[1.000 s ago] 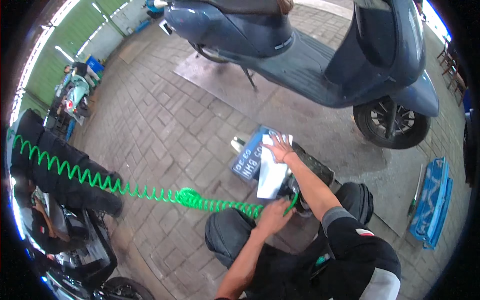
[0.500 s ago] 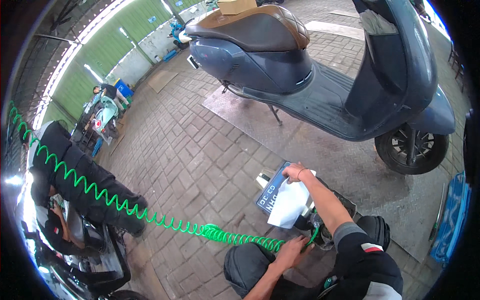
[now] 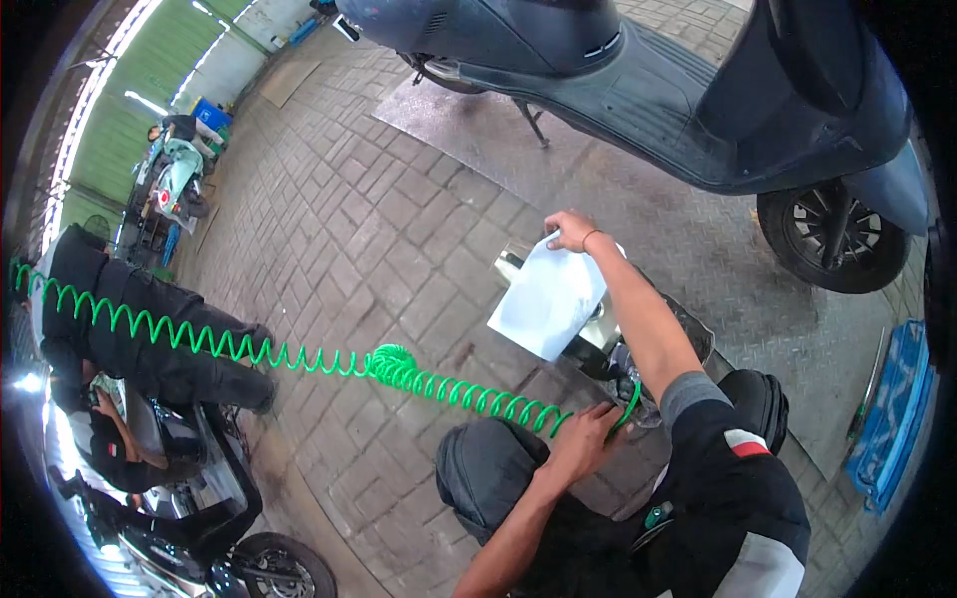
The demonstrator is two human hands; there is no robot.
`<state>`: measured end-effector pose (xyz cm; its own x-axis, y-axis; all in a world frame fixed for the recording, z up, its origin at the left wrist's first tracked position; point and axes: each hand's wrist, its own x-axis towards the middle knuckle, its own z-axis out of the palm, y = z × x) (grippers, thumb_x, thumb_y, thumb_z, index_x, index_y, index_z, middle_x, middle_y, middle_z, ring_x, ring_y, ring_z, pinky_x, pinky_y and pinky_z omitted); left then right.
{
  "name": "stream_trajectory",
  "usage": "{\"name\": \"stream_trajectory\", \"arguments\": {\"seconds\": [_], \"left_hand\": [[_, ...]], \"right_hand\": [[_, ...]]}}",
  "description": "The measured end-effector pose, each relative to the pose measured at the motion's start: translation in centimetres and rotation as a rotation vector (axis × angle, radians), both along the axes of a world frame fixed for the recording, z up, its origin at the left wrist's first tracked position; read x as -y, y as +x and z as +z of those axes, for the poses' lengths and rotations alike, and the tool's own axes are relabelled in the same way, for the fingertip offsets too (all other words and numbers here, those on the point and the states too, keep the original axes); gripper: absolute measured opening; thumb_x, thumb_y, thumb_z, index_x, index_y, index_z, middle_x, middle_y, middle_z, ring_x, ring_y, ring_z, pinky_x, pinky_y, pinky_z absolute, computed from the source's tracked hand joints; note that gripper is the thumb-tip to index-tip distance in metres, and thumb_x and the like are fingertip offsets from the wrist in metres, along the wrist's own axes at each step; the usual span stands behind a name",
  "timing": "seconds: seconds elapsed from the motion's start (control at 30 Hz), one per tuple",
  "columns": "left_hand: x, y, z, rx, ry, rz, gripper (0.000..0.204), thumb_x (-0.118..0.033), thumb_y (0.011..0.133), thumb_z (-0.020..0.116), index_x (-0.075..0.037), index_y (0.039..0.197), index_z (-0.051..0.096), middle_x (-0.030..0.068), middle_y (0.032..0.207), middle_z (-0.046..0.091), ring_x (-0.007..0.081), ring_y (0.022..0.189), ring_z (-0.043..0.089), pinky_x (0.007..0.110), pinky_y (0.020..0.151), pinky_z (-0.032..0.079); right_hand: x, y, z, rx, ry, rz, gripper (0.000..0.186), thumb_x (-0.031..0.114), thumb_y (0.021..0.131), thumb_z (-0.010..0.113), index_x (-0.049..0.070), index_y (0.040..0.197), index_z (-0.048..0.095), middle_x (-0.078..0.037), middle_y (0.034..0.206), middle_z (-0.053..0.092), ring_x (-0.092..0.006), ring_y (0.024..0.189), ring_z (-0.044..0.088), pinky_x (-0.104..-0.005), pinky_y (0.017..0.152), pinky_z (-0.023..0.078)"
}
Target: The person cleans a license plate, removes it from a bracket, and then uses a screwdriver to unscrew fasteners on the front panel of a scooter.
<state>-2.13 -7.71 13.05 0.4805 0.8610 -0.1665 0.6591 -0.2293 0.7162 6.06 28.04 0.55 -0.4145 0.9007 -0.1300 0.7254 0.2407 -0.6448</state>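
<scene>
My right hand [image 3: 572, 231] grips the far edge of a white sheet [image 3: 546, 299], which lies slanted over things on the ground between my knees and the scooter. Closer to me, my left hand [image 3: 584, 441] is closed around the end part of a green coiled air hose [image 3: 454, 389]. Past that hand the hose bends up beside a dark metal part [image 3: 623, 367], partly hidden by my right forearm. What lies under the sheet is mostly covered; a pale block-shaped piece [image 3: 509, 263] sticks out at its left.
A blue-grey scooter [image 3: 628, 110] stands on a metal plate [image 3: 668, 234] ahead. At the right lies a blue pouch [image 3: 890, 414]. To the left, a person in dark trousers [image 3: 150, 309] and another crouch or bend near a black motorbike [image 3: 199, 518]. The hose crosses the brick floor.
The white sheet has shifted over the blue licence plate, which was partly visible and is now covered. My right hand still holds it. My left hand stays on the hose. The view has tilted down.
</scene>
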Motion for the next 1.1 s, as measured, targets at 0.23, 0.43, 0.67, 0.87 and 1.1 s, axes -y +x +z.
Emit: {"name": "stream_trajectory", "arguments": {"seconds": [0.23, 0.43, 0.67, 0.87, 1.1], "left_hand": [[-0.4, 0.6, -0.9, -0.008, 0.025, -0.017, 0.029, -0.026, 0.097, 0.061, -0.002, 0.111, 0.064, 0.0196, 0.096, 0.061, 0.0411, 0.091, 0.063, 0.051, 0.077, 0.050], [-0.7, 0.7, -0.8, 0.005, 0.020, -0.024, 0.027, -0.029, 0.096, 0.063, -0.002, 0.102, 0.064, 0.0165, 0.096, 0.060, 0.0378, 0.095, 0.061, 0.049, 0.079, 0.049], [-3.2, -0.1, -1.8, 0.354, -0.242, 0.288, 0.032, -0.027, 0.101, 0.056, 0.002, 0.109, 0.068, 0.0190, 0.096, 0.069, 0.0336, 0.088, 0.068, 0.041, 0.078, 0.052], [-13.3, -1.6, -7.7, -0.358, 0.150, 0.380, 0.060, -0.036, 0.088, 0.071, -0.004, 0.135, 0.053, 0.0190, 0.129, 0.059, 0.0371, 0.121, 0.056, 0.049, 0.094, 0.049], [-15.7, -5.9, -14.2, -0.414, -0.206, 0.840, 0.119, -0.046, 0.071, 0.086, -0.007, 0.157, 0.013, 0.0297, 0.155, 0.021, 0.0503, 0.140, 0.033, 0.063, 0.112, 0.032]], "right_hand": [[5.0, 1.5, -2.0, 0.186, 0.452, -0.373, 0.047, 0.030, 0.078, 0.082, 0.017, 0.119, 0.064, -0.010, 0.132, 0.050, -0.0315, 0.133, 0.041, -0.0584, 0.106, 0.036], [10.6, 7.1, -4.1, -0.054, 0.351, -0.969, 0.054, 0.027, 0.075, 0.082, 0.007, 0.121, 0.062, -0.019, 0.119, 0.061, -0.0373, 0.118, 0.055, -0.0489, 0.104, 0.043], [13.3, 5.3, -6.5, -0.382, -0.319, -0.721, 0.068, 0.036, 0.067, 0.088, -0.005, 0.114, 0.059, -0.030, 0.116, 0.066, -0.0427, 0.109, 0.066, -0.0480, 0.095, 0.052], [11.8, 7.8, -7.8, -0.342, -0.367, -0.854, 0.059, 0.035, 0.070, 0.088, -0.001, 0.109, 0.063, -0.025, 0.120, 0.066, -0.0401, 0.110, 0.065, -0.0491, 0.095, 0.052], [16.3, 10.3, -6.8, -0.038, -0.144, -0.637, 0.052, 0.039, 0.075, 0.081, 0.012, 0.118, 0.069, -0.018, 0.121, 0.067, -0.0367, 0.119, 0.060, -0.0467, 0.102, 0.047]]}}
